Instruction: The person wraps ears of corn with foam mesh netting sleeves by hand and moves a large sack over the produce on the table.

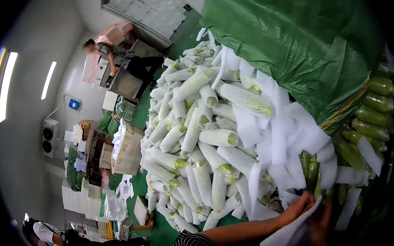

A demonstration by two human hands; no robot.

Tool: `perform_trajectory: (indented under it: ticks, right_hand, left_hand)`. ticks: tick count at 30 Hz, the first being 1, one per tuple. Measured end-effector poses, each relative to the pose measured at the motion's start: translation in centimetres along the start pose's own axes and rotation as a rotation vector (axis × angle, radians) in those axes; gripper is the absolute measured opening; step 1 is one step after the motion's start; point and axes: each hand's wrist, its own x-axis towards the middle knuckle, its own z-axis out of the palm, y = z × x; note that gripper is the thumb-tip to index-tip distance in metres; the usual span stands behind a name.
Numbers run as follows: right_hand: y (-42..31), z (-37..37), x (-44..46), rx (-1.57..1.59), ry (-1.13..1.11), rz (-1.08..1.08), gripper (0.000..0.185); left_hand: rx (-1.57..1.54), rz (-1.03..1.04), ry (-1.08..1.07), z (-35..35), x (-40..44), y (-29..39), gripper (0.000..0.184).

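My left hand (300, 207) comes in from the lower left, below a striped sleeve, and its fingers pinch the edge of a white foam sheet (284, 239). Dim and partly behind the sheet, my right hand (320, 219) has its fingers closed on the same sheet. Just above the hands lie long green vegetables (312, 172) among loose white foam pieces (290, 130). Left of them is a large pile of similar vegetables in white foam net sleeves (216, 137), with pale green ends showing.
A green woven sheet (290, 52) covers the upper right, beside stacked wrapped green vegetables (373, 116). A person (124, 59) is at a bench in the upper left; another person (44, 233) is at the lower left. Boxes and a pale bin (128, 149) stand left of the pile.
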Motion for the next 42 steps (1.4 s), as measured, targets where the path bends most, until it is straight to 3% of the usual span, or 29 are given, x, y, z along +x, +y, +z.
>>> perform_trajectory:
  ticks: [2,4,6,9,11,14,17,18,21,22,23,24,26,27,30,32,34,36,39,42]
  right_hand:
    - [0.8,-0.9,0.1,-0.008,0.012,0.071,0.051]
    - [3.5,-4.7,-0.6,0.004,-0.070,0.181,0.061]
    - [5.5,-7.6,-1.8,0.167,0.076,0.042,0.056]
    - [5.7,-14.6,-2.5,0.303,0.341,0.040,0.051]
    - [3.6,-18.0,-2.9,0.204,0.469,0.139,0.052]
    - [2.3,-21.4,-3.9,0.017,0.534,0.343,0.052]
    - [5.4,-21.7,-3.1,-0.125,0.477,0.533,0.053]
    - [8.3,-21.9,-2.7,-0.182,0.417,0.464,0.055]
    - [10.1,-19.1,-0.8,-0.431,0.269,0.575,0.055]
    - [9.6,-18.2,-0.5,-0.495,0.207,0.589,0.056]
    - [9.7,-16.8,1.3,-0.556,0.119,0.575,0.056]
    - [11.5,-15.1,3.4,-0.554,0.052,0.534,0.059]
    - [19.4,-15.5,4.5,-0.070,-0.069,0.498,0.056]
    - [17.9,-15.2,3.2,0.100,-0.012,0.468,0.052]
    - [9.3,-16.7,-1.8,0.345,0.103,0.382,0.043]
    - [7.7,-19.4,-0.8,-0.185,0.041,0.260,0.046]
    - [5.7,-18.1,-1.9,-0.198,0.263,0.279,0.052]
    - [4.4,-17.6,-3.3,-0.209,0.370,0.197,0.060]
    - [5.8,-19.3,-3.8,-0.927,0.161,-0.096,0.065]
    - [5.9,-15.4,-1.3,0.475,0.114,0.057,0.061]
  left_hand:
    - [0.030,0.109,-0.055,0.3,0.6,1.3,0.015]
    - [-0.213,0.080,-0.114,1.4,0.4,0.8,0.018]
    - [-0.561,-0.029,-0.177,1.7,0.7,-0.8,0.019]
    - [0.220,-0.076,-0.090,1.6,0.4,-8.8,0.030]
    - [0.599,-0.142,-0.294,1.8,-0.3,-8.0,0.034]
    - [0.760,-0.132,-0.505,1.8,-1.0,-8.0,0.041]
    - [0.901,-0.049,-0.523,1.8,-0.7,-6.9,0.049]
    - [0.904,0.000,-0.489,1.5,0.2,-7.0,0.048]
    - [0.879,0.068,-0.509,0.4,2.2,-5.5,0.047]
    - [0.903,-0.079,-0.773,0.6,3.7,-6.7,0.050]
    - [0.920,0.009,-0.787,0.8,3.7,-7.4,0.045]
    - [1.039,-0.150,-0.820,0.3,3.9,-6.6,0.044]
    - [1.309,-0.459,-0.925,-0.4,3.8,-4.5,0.042]
    - [1.203,-0.449,-0.850,1.1,3.0,-5.6,0.046]
    - [0.696,-0.123,-0.399,6.7,1.5,-7.6,0.066]
    - [0.577,0.174,-0.255,5.4,2.2,-4.5,0.068]
    - [0.537,0.427,-0.201,4.3,2.1,-2.3,0.069]
    - [0.465,0.433,-0.226,3.5,2.1,-1.6,0.064]
    - [0.586,0.540,-0.233,4.5,2.2,-3.3,0.054]
    - [0.730,0.758,-0.163,3.6,2.9,0.1,0.050]
